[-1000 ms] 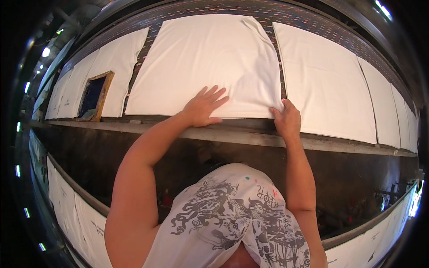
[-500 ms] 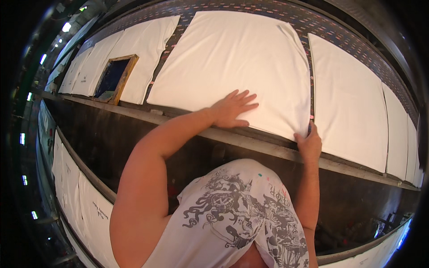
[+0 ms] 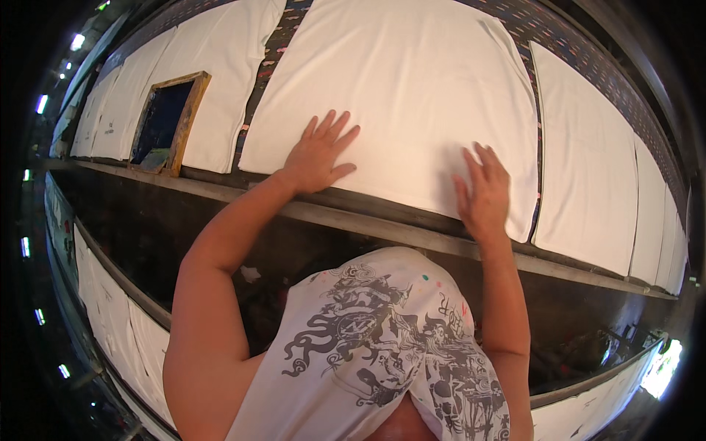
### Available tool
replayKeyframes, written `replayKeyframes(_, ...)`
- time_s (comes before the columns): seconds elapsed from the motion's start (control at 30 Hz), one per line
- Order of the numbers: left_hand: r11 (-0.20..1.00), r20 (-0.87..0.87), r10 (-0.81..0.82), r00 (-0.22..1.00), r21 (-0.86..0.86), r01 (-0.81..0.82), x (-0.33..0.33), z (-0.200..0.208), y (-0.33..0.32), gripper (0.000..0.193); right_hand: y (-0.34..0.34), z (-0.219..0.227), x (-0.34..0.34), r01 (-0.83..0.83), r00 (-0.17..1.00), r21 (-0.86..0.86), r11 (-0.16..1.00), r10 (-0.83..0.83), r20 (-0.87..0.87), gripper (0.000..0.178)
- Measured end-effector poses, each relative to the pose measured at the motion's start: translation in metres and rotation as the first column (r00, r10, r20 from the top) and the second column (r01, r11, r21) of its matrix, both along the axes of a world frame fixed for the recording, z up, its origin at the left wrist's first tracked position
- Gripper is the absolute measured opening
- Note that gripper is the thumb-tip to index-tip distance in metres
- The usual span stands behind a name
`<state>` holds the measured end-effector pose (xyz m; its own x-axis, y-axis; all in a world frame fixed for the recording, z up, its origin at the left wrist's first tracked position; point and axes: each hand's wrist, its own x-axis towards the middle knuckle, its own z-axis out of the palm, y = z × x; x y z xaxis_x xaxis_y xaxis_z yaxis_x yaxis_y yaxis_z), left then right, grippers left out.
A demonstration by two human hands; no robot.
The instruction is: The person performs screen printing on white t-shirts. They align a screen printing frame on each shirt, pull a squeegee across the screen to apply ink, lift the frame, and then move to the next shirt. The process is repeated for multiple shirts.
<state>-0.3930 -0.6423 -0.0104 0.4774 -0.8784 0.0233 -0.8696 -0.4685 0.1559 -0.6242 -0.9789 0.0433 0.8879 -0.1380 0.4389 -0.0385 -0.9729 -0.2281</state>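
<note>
A large white fabric piece [image 3: 412, 81] lies spread on the long dark table in front of me, with soft wrinkles and a small fold at its far right edge. My left hand [image 3: 320, 156] rests open near its front left edge, fingers spread over the fabric. Farther right, my right hand [image 3: 485, 192] is over the same piece near the front edge, open and holding nothing. Its fingers are slightly bent and a little blurred; whether they touch the cloth I cannot tell.
More white fabric pieces [image 3: 588, 169] lie along the table to the right, others [image 3: 224, 66] to the left. A wooden-framed screen [image 3: 191, 121] with a dark mesh stands on the left ones. A ledge [image 3: 382, 220] runs along the table's front. Behind me, another row holds white pieces [image 3: 110, 294].
My right hand has let go of the fabric's front right corner and moved left and inward over the piece. My left hand has slid left. The view has shifted slightly.
</note>
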Motion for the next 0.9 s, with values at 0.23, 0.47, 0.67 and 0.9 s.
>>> replayKeyframes(0.23,0.883,0.090,0.321,0.943,-0.389,-0.263,0.034,0.006,0.079,0.069,0.085,-0.017,0.114,-0.381,0.893,-0.033,0.924,0.359,-0.271,0.068)
replayKeyframes(0.47,0.648,-0.202,0.744,0.637,-0.013,-0.762,0.044,0.034,0.160,0.066,0.148,-0.040,0.162,-0.609,0.737,-0.036,0.792,0.548,-0.396,0.092)
replayKeyframes(0.67,0.606,-0.373,0.697,0.612,-0.148,-0.781,0.050,0.030,0.161,0.074,0.148,-0.036,0.154,-0.706,0.639,0.059,0.706,0.671,-0.376,0.093)
replayKeyframes(0.9,0.614,-0.533,0.661,0.528,-0.020,-0.789,0.038,0.054,0.155,0.078,0.138,-0.040,0.136,-0.554,0.756,0.085,0.828,0.543,-0.365,0.089)
